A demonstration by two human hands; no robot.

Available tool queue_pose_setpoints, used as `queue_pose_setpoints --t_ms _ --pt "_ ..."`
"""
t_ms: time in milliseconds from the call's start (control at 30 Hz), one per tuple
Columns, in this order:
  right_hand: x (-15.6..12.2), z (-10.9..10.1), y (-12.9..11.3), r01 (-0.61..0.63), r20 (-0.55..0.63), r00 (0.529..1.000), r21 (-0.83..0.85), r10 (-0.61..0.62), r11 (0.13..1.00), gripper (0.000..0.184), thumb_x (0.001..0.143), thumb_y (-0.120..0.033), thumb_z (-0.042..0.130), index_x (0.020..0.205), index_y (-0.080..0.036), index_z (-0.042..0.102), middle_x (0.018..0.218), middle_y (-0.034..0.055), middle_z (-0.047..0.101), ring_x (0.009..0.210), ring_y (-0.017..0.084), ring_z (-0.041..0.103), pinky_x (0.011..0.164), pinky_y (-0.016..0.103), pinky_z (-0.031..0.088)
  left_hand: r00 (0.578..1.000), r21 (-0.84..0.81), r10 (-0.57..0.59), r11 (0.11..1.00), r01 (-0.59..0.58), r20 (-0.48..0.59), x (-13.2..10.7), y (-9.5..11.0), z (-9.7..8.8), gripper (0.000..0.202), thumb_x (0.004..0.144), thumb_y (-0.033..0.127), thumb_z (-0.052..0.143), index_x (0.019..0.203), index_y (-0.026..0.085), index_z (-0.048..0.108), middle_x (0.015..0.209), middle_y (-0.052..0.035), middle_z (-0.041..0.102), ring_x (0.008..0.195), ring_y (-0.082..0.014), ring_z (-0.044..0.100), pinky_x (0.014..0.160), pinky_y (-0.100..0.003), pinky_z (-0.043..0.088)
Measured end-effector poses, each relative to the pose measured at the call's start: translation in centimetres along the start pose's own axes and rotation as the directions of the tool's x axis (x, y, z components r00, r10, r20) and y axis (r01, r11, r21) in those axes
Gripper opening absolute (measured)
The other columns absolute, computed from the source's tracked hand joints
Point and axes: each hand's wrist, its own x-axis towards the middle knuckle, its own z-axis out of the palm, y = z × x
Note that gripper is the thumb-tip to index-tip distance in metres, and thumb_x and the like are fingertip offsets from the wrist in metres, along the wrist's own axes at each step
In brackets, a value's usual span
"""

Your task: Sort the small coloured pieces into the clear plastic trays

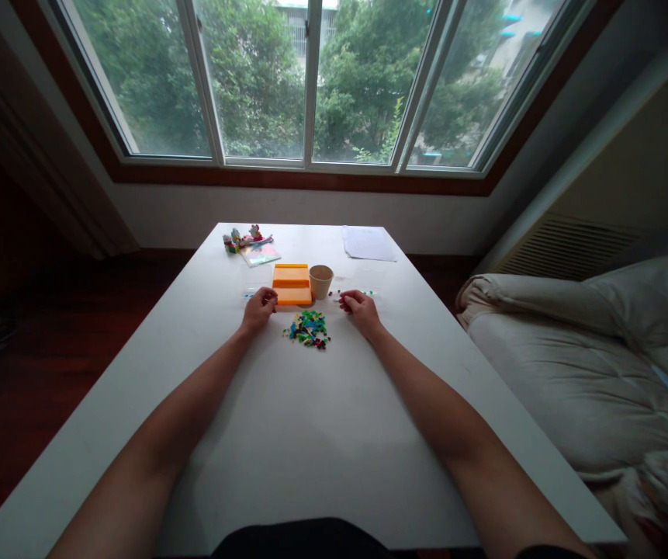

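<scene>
On the white table (pixel 310 435) under the window, I saw the pile of small coloured pieces (pixel 308 328) lying between my left hand (pixel 260 307) and right hand (pixel 360 307), both loosely curled so I couldn't tell whether either held anything, with an orange tray (pixel 292 284) and a paper cup (pixel 320 281) just behind.

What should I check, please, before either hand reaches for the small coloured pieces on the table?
1. Pile of coloured pieces lies uncovered between left hand and right hand: ok.
2. Left hand free of the orange tray: cannot tell, it sits right beside it.
3. Right hand empty: cannot tell, fingers curled.
4. Paper cup upright beside the tray: ok.
5. Pieces well clear of the table edge: ok.
</scene>
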Motion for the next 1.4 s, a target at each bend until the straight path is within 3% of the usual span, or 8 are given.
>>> queue_pose_setpoints --t_ms 167,300,467,633,833,1400 --pt "0.0 0.0 0.0 0.0 0.008 1.0 0.01 0.0 1.0 0.03 0.076 -0.043 0.067 0.092 -0.019 0.069 0.082 0.0053 0.071 0.071 0.016 0.064 0.066 0.029 0.051 1.0 -0.107 -0.021 0.994 0.022 0.006 0.1 -0.1 0.0 0.038 0.086 0.034 0.055 0.12 0.019 0.058 0.112 -0.0085 0.07 0.06 -0.0076 0.058 0.061 -0.025 0.054" --pt "-0.1 0.0 -0.2 0.0 0.008 1.0 -0.019 0.001 1.0 0.031 0.076 -0.045 0.066 0.092 -0.019 0.068 0.082 0.005 0.07 0.071 0.016 0.064 0.066 0.029 0.051 0.999 -0.006 -0.012 1.0 0.012 0.053 -0.3 0.3 0.1 0.047 0.087 0.026 0.052 0.135 0.022 0.054 0.125 -0.0088 0.067 0.056 -0.0062 0.056 0.058 -0.024 0.052" --pt "-0.2 0.1 -0.3 0.008 0.017 1.0 0.0 -0.008 1.0 0.027 0.076 -0.041 0.066 0.092 -0.019 0.069 0.081 0.0048 0.07 0.07 0.016 0.063 0.065 0.029 0.05 0.986 0.344 0.091 0.929 -0.135 0.14 -1.1 1.4 0.0 0.04 0.087 0.022 0.055 0.125 0.022 0.065 0.118 -0.0067 0.069 0.073 -0.0132 0.065 0.074 -0.028 0.054" --pt "-0.1 0.1 -0.1 0.013 0.018 1.0 0.003 -0.013 1.0 0.028 0.077 -0.042 0.066 0.092 -0.019 0.069 0.081 0.005 0.071 0.069 0.016 0.063 0.064 0.029 0.05 0.942 0.447 0.206 0.84 -0.308 0.264 -1.5 1.5 0.4 0.028 0.09 0.028 0.056 0.113 0.023 0.071 0.135 -0.006 0.06 0.106 -0.02 0.064 0.095 -0.032 0.051" --pt "0.2 -0.1 0.5 0.027 0.03 0.999 0.005 -0.028 1.0 0.029 0.077 -0.043 0.067 0.093 -0.018 0.069 0.08 0.0044 0.07 0.069 0.015 0.063 0.065 0.028 0.05 0.932 0.464 0.211 0.821 -0.332 0.293 -1.3 0.8 0.5 0.026 0.091 0.031 0.056 0.111 0.025 0.072 0.129 -0.0046 0.063 0.106 -0.0205 0.064 0.097 -0.033 0.05" --pt "0.0 0.1 0.1 0.031 0.053 0.998 -0.05 -0.028 0.998 0.029 0.079 -0.041 0.064 0.094 -0.018 0.068 0.08 0.0041 0.07 0.069 0.015 0.062 0.064 0.026 0.049 0.927 0.391 0.241 0.854 -0.343 0.287 -1.2 0.9 0.4 0.022 0.09 0.03 0.059 0.106 0.023 0.073 0.116 -0.0059 0.065 0.095 -0.0177 0.063 0.087 -0.031 0.053"
